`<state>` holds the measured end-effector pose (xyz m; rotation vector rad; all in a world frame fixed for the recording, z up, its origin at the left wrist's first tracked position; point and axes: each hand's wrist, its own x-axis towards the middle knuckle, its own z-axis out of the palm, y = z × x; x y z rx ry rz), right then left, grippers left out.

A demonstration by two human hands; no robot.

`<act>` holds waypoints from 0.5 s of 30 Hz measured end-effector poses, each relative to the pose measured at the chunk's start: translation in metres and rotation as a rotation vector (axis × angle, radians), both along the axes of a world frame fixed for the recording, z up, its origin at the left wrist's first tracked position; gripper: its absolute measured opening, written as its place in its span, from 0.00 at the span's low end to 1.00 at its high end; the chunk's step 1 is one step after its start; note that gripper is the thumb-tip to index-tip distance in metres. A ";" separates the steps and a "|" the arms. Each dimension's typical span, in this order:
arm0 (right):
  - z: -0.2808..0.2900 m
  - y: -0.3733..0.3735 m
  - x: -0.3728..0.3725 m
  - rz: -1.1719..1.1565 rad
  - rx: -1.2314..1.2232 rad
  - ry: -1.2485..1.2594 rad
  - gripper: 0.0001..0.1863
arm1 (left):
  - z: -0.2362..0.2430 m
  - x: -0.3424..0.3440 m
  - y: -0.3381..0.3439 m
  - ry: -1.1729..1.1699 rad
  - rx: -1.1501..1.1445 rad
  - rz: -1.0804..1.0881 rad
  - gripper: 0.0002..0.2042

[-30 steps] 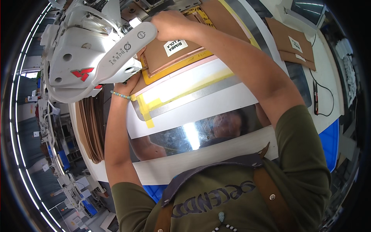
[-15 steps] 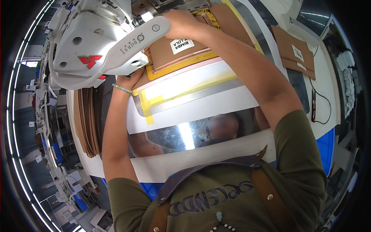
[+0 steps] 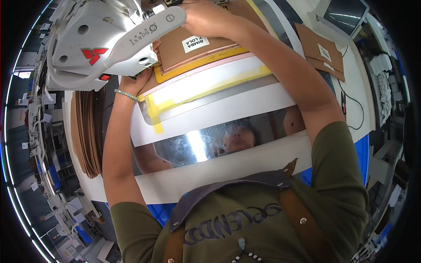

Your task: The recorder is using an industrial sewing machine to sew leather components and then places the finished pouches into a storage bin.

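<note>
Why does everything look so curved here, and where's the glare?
In the head view, the fisheye lens bends the light tubes at far left into an arc and leaves dark corners; also in the head view, a white glare streak crosses the shiny metal sheet, while the brown panel near the right hand looks fairly sharp.

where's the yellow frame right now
In the head view, the yellow frame is at upper centre, just right of the white machine, edging the brown panel with the white label.
</note>
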<state>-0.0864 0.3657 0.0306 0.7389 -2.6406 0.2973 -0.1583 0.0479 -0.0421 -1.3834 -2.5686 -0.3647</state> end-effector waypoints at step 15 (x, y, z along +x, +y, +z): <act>-0.045 -0.044 0.037 0.219 -0.106 -0.097 0.21 | 0.020 0.019 0.017 -0.113 0.160 -0.030 0.18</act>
